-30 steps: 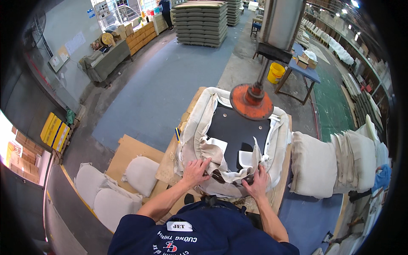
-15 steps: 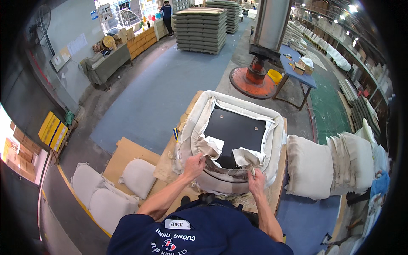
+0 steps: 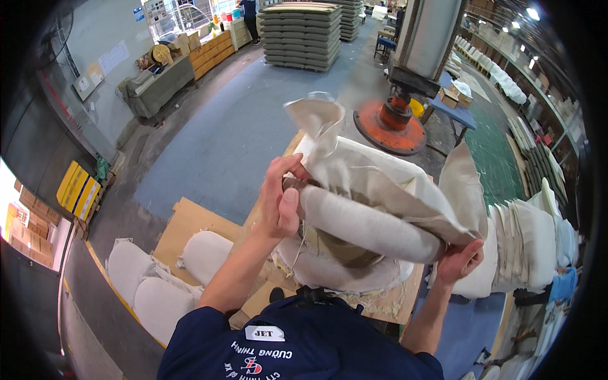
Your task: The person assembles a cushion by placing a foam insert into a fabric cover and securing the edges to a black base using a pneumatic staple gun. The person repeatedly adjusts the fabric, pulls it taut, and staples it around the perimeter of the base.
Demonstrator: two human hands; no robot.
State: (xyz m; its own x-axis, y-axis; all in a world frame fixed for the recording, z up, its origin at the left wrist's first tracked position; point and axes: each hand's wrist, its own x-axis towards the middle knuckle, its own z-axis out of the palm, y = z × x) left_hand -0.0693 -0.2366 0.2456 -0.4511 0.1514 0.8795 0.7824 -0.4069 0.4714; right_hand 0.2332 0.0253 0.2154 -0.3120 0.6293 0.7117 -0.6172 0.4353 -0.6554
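My left hand [image 3: 283, 196] grips one end of a padded seat cushion [image 3: 367, 221] in a beige fabric cover. At its other end my right hand [image 3: 461, 259] has its fingers closed round the edge. The cushion stands tilted, its pale rounded edge toward me. Loose fabric flaps [image 3: 320, 126] stick up from it at the left and right, partly blurred. Below lies more beige padded fabric [image 3: 345, 275] on a wooden worktable [image 3: 396, 309] strewn with thread scraps. The black board in the cushion is hidden from view.
Several covered cushions [image 3: 161, 310] lie on cardboard at the left. More cushions [image 3: 519, 244] lean in a row at the right. Ahead stand a pillar with a round orange base [image 3: 389, 130], a blue table [image 3: 453, 113] and a tall grey cushion stack [image 3: 301, 38]. A person [image 3: 251, 22] stands far back.
The cushion lay flat with its black board showing, both hands pinching its near fabric. Now it is tilted up, its flaps raised, and my hands have moved apart to its ends.
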